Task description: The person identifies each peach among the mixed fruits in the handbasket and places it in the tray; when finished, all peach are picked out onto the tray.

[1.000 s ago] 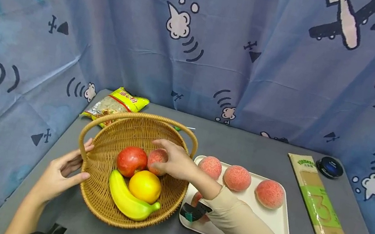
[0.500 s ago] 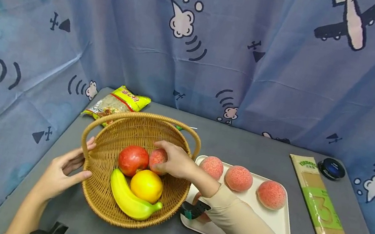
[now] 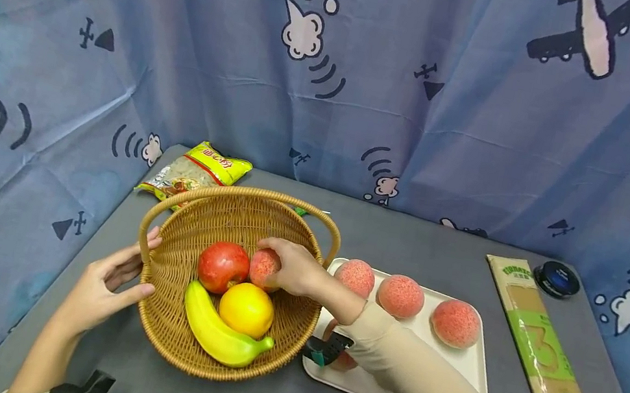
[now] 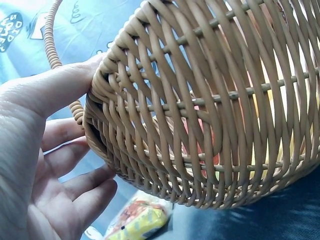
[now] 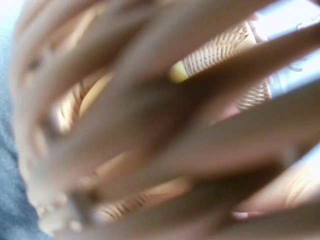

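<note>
The right hand (image 3: 293, 268) grips a peach (image 3: 264, 266) inside the basket (image 3: 221, 348), beside the apple (image 3: 223, 267); the left hand (image 3: 102, 289), fingers relaxed, steadies the rim. Letting go carelessly could roll the peach against the orange (image 3: 246, 309)

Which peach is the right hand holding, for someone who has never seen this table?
Find the woven basket left of the white tray. Inside it, behind the orange and right of the red apple, sits one peach. It is the only peach in the basket, and the right hand grips it.
</note>
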Tool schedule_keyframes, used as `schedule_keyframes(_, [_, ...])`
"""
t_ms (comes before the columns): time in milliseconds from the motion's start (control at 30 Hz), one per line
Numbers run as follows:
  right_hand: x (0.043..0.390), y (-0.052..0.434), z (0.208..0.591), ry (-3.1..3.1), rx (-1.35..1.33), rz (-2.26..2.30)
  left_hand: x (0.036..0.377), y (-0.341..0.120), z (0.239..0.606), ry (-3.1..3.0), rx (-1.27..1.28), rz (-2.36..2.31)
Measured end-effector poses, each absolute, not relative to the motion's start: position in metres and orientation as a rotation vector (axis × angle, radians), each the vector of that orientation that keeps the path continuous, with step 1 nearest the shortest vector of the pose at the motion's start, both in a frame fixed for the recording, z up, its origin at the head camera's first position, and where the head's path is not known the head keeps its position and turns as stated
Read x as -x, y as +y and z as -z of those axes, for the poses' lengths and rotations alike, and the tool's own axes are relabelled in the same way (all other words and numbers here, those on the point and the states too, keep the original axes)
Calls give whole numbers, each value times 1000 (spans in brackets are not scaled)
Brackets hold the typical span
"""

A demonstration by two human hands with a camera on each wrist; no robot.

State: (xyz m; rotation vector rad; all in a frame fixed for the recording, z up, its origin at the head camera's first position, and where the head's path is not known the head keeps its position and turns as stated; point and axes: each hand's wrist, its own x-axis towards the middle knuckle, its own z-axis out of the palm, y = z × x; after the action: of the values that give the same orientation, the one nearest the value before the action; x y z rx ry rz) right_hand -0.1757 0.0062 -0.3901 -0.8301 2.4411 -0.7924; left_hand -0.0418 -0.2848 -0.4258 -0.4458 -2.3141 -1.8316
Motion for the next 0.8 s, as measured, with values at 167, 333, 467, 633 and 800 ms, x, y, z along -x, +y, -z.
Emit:
schedule_keyframes(167, [178,5,392,2461,864,758,42,-285,425,-2311,447,1820])
schedule_keyframes(333, [178,5,394,2483,862,748,42,-285,426,-2310,476,1789])
schedule_keyframes(467, [177,5,394,2498,866,741,43,-285,427,-2304,487,1779])
schedule_keyframes(633, [177,5,394,2491,866,740,43,-284,425,-2306,475,1789])
schedule_keyframes(800, [178,4,394,2433,796,790,42,-284,424,-2324,447,1800])
